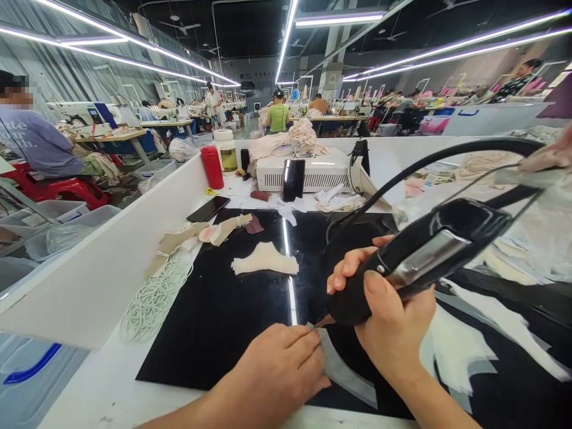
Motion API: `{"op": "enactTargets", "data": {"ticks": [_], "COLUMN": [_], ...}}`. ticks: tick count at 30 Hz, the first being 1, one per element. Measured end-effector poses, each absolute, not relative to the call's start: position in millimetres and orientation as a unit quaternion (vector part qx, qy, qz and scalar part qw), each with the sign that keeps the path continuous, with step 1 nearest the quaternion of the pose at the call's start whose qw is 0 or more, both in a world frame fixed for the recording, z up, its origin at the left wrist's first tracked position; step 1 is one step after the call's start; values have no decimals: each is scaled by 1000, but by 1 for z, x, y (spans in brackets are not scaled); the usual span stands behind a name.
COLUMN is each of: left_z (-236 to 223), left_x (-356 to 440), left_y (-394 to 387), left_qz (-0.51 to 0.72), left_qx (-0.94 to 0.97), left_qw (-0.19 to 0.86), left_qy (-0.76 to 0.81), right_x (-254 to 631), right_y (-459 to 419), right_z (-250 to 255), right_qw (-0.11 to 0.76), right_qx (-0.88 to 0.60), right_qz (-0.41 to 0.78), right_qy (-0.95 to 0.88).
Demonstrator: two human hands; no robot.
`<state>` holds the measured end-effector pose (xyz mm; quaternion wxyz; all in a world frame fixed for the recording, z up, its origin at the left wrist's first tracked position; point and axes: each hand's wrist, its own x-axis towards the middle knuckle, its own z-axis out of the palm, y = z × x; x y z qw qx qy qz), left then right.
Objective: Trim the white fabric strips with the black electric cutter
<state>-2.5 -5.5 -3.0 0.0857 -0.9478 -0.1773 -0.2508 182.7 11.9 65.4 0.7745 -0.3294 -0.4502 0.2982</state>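
Right hand (395, 319) clasps black corded hand tool (447, 244); copper-coloured tip (325, 322) at far end of grey curved strip (352, 370), on black mat (201, 328). Left hand (281, 366) covers strip's edge; pinching or only pressing, cannot tell. Best practice: strip flat, left fingertips clear of tip, tool steady.

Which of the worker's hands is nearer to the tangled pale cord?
Left. The left hand rests on the grey strip, right of the cord; the right hand holds the black tool, farther right.
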Motion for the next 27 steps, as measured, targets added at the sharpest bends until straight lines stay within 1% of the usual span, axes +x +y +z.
{"op": "enactTargets", "data": {"ticks": [4, 10, 15, 22, 27], "left_z": [-2, -2, -3, 5, 8], "left_x": [-2, -2, 0, -3, -5], "left_y": [-5, -4, -5, -7, -5], "left_qz": [-254, -260, -272, -277, -265], "left_qx": [-947, -944, -942, -940, -946], "left_qw": [87, 96, 81, 47, 49], "left_qy": [-175, -178, -178, -192, -179], "right_x": [182, 176, 180, 200, 213], "right_y": [15, 16, 15, -11, -35], "right_z": [63, 63, 68, 83, 84], "right_qw": [780, 778, 776, 779, 771], "right_qx": [-312, -331, -326, -325, -346], "right_qz": [312, 316, 320, 316, 297], "right_qy": [-444, -431, -434, -433, -444]}}
